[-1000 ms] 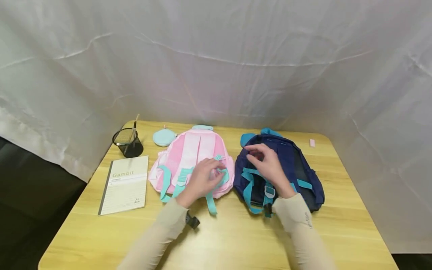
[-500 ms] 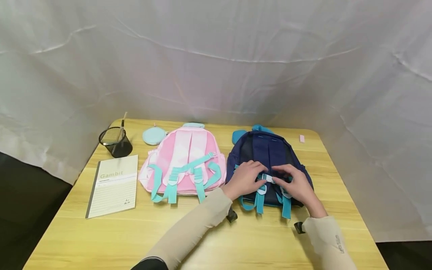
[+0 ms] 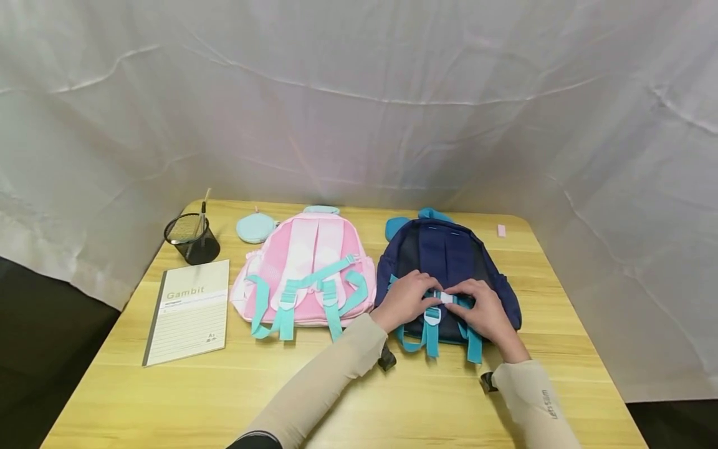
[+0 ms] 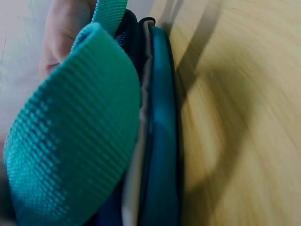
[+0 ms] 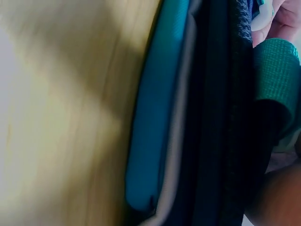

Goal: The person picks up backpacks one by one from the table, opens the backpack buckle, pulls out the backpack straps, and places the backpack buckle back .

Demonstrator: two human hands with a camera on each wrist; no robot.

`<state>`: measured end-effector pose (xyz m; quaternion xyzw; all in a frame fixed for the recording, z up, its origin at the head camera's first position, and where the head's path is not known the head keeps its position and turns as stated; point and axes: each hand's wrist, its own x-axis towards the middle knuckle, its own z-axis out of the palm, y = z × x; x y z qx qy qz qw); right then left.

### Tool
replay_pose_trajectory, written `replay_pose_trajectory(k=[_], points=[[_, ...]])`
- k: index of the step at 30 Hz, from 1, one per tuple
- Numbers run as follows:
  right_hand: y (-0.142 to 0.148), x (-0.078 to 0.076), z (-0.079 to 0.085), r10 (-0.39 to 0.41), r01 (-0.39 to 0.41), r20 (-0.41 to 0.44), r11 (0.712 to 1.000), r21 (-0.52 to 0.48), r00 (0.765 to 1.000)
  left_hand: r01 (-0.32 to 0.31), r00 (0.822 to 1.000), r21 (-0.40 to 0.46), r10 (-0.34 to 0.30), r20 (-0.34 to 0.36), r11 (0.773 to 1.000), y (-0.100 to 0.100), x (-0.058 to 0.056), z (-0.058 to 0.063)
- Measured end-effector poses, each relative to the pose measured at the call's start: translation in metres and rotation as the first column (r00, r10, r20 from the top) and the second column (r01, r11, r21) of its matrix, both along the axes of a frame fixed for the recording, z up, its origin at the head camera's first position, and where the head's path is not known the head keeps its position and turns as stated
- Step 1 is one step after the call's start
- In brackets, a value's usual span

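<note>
A dark navy backpack [image 3: 443,249] lies on the table with its blue straps upward. Across those straps is a white buckle [image 3: 447,298]. My left hand [image 3: 402,300] pinches its left end, and my right hand [image 3: 485,310] pinches the right end, fingertips almost meeting. Below the hands a blue strap [image 3: 432,340] hangs over the bag's lower edge. In the left wrist view a strap loop [image 4: 80,127] covers much of the left hand. The right wrist view shows the bag's blue-trimmed edge [image 5: 155,122] against the table.
Left of the navy bag lies a pink backpack [image 3: 303,243] with mint straps, a pale blue round pouch [image 3: 255,228] beside it. Farther left are a notebook [image 3: 191,312] and a black mesh pen holder [image 3: 201,247]. A small pink block [image 3: 502,231] sits at the back right.
Both hands have moved right, from above the two backpacks to the navy one's straps. Over the last half second the right hand has come left, and the fingertips have closed together at the buckle.
</note>
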<state>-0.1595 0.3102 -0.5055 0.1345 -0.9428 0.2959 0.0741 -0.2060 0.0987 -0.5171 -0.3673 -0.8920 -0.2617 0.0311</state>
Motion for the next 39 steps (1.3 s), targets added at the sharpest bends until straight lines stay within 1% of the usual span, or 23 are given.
replay_pose_trajectory(k=[6,12,21,24,32,39], points=[[0.002,-0.008,-0.005,0.029,-0.029,0.017,1.000,0.004,0.999,-0.036,0.999,0.006,0.036,0.009,0.999,0.001,-0.001,0.000],[0.001,-0.017,-0.009,0.073,-0.073,0.001,0.997,-0.008,0.997,-0.075,0.997,0.007,0.075,0.012,0.997,-0.001,0.000,0.001],[0.006,-0.025,-0.010,0.099,-0.099,-0.002,0.995,-0.004,0.995,-0.113,0.994,0.022,0.112,0.003,0.993,0.002,-0.001,-0.004],[0.008,-0.028,-0.011,0.103,-0.103,0.006,0.995,-0.002,0.995,-0.123,0.992,0.033,0.123,-0.005,0.992,0.004,-0.002,-0.006],[0.006,-0.028,-0.014,0.083,-0.083,0.024,0.996,-0.010,0.996,-0.133,0.990,0.055,0.136,-0.038,0.990,0.004,-0.001,-0.013],[0.005,-0.029,-0.018,0.074,-0.073,0.042,0.997,-0.026,0.996,-0.130,0.990,0.058,0.132,-0.037,0.990,0.003,-0.002,-0.015]])
